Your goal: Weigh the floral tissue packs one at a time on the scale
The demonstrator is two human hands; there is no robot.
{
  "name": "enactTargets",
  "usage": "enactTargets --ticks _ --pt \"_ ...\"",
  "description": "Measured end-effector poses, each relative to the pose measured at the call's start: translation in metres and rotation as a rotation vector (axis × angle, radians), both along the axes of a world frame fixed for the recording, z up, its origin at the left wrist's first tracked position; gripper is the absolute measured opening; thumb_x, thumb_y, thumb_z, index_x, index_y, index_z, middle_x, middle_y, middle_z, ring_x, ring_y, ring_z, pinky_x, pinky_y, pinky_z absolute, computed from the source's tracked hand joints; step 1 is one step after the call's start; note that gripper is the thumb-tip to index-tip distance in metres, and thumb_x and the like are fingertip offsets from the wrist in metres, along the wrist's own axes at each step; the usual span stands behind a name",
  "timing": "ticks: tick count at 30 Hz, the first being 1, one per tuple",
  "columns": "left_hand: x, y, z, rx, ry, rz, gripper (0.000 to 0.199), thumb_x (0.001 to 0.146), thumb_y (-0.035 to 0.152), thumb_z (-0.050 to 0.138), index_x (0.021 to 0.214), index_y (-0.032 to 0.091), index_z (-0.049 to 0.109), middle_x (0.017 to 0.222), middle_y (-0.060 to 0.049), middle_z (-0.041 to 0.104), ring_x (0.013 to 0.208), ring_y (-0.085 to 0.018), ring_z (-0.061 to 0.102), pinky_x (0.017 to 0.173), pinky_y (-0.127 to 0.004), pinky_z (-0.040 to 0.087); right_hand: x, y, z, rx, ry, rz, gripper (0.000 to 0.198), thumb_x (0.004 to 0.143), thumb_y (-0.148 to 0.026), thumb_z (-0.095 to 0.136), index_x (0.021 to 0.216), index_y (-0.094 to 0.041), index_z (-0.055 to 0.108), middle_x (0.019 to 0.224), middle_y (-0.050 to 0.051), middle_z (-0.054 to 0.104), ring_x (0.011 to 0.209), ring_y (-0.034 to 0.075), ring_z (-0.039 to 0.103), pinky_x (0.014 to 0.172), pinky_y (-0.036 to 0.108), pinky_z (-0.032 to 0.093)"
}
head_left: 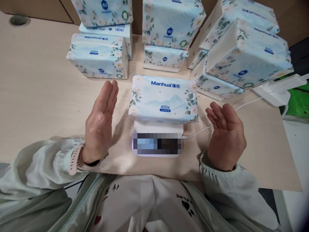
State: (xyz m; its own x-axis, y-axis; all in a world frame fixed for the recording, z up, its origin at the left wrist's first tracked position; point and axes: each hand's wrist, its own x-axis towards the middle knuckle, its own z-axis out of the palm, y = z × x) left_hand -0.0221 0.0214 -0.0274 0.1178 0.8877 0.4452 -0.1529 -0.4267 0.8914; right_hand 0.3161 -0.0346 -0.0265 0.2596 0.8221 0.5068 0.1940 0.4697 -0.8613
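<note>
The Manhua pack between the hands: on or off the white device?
On: the Manhua pack hides the rear of the white device, while the left hand and right hand, open, stand clear.

The person (149, 209) near me is wearing a pale green jacket (43, 174) with gathered cuffs (218, 172), a white shirt (147, 193) showing a black paw print (185, 204), and a pink strap (74, 161) around the left wrist (89, 155).

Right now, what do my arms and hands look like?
Your left hand and right hand are both gloveless. A pale pink, perforated wristband sits on the left. The sleeves are loose, wrinkled, pale grey-green, gathered at the right cuff.
</note>
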Motion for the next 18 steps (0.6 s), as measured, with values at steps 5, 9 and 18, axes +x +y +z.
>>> enactTargets --ticks 5,9,18 --pt "-0.004 0.004 -0.003 0.027 -0.029 0.027 0.065 0.106 0.071 0.053 0.162 0.04 0.064 0.169 0.006 0.061 0.169 -0.035 0.045 0.146 -0.058 0.033 -0.004 0.0 0.002 -0.017 0.008 -0.034 0.041 0.106 -0.043 0.069 0.143 -0.028 0.079 0.142 0.009 0.082 0.132 0.029 0.079 0.117 0.055 0.063" --pt "0.002 -0.003 0.007 -0.05 -0.049 0.051 0.059 0.105 0.07 0.06 0.156 0.041 0.069 0.165 0.005 0.065 0.167 -0.04 0.047 0.147 -0.064 0.026 -0.009 -0.003 0.007 -0.056 0.001 -0.095 0.036 0.105 -0.045 0.07 0.136 -0.032 0.082 0.137 0.005 0.084 0.124 0.028 0.081 0.117 0.055 0.062" --pt "0.011 -0.01 0.017 -0.127 -0.043 0.096 0.048 0.108 0.055 0.056 0.151 0.042 0.073 0.16 0.006 0.07 0.16 -0.035 0.056 0.141 -0.057 0.036 -0.012 -0.007 0.018 -0.121 -0.076 -0.11 0.025 0.097 -0.033 0.077 0.121 -0.034 0.085 0.134 0.004 0.084 0.136 0.036 0.075 0.118 0.064 0.062"
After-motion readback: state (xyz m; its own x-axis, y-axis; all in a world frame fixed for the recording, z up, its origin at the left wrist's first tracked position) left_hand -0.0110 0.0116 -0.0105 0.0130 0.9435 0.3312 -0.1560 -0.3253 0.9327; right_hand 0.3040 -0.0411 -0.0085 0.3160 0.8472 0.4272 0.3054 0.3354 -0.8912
